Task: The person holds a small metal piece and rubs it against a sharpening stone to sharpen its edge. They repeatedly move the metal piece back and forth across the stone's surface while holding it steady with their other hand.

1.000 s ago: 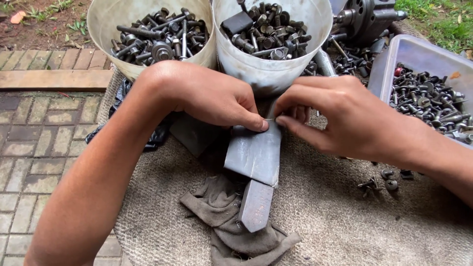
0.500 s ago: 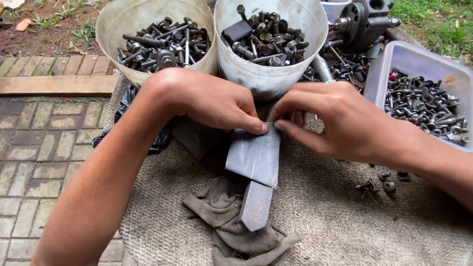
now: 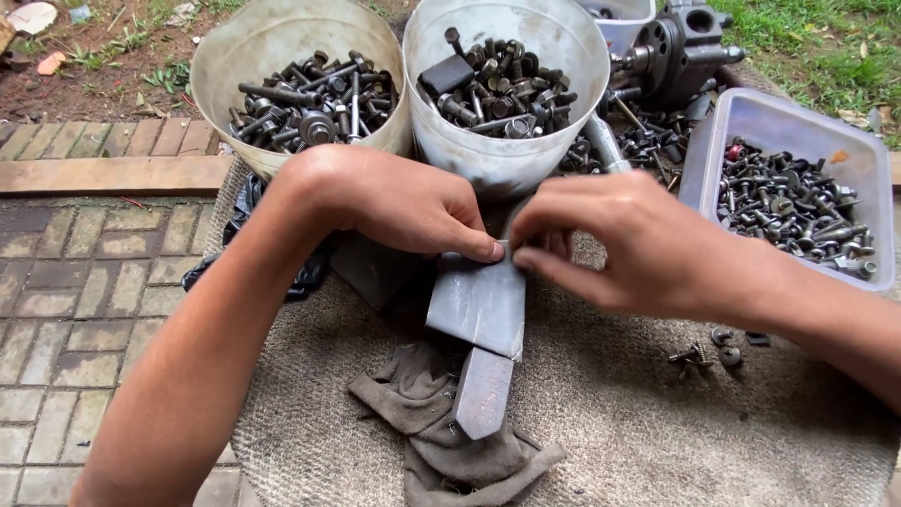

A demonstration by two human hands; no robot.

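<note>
Both hands pinch the top edge of a grey metal blade (image 3: 477, 305) just below the white bucket (image 3: 507, 141): left hand (image 3: 394, 202) and right hand (image 3: 629, 239) fingertips meeting. Those edges (possibly sharp) could nick fingers if it slips off the rag (image 3: 422, 422).

Dull grey metal plate (image 3: 479, 305) lies on rough cloth mat (image 3: 657, 432), beside crumpled rag (image 3: 441, 441).

left bucket (image 3: 272, 56) of bolts, just beyond the hands | white bucket (image 3: 507, 141) of bolts, right behind them | clear tub (image 3: 798, 117) of bolts, far right | grey rag (image 3: 441, 441), below them | loose nuts (image 3: 713, 345), lower right | brick paving (image 3: 75, 282), left
</note>
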